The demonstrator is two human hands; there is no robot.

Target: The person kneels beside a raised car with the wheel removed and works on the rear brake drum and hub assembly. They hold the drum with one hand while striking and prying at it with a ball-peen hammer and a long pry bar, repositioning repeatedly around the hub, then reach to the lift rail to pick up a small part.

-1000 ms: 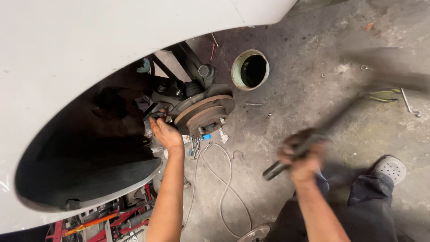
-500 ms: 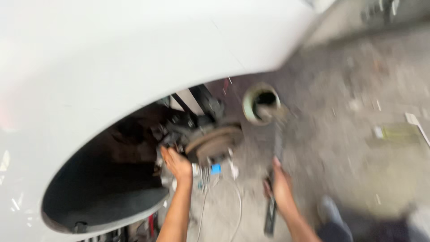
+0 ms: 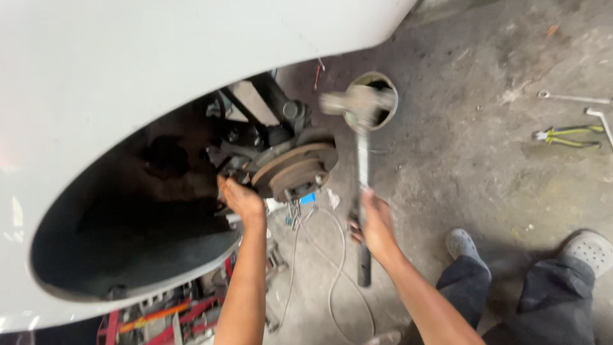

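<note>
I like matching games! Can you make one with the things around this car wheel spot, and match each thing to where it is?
Things:
1. hammer
2. brake disc
3. pliers
4. left hand

Places:
A. lying on the floor, far right
B. on the parts behind the disc
C. held in the right hand
D. inside the wheel arch

Pairs: 1-C, 2-D, 3-A, 4-B

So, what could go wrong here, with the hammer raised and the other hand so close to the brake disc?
1. The left hand rests right behind the brake disc; a swing of the hammer that misses or glances off may hit its fingers.
2. The right hand grips the long handle low down, so the blurred head could be hard to aim.
3. The loose cable on the floor near the shoes might catch a foot.
</note>
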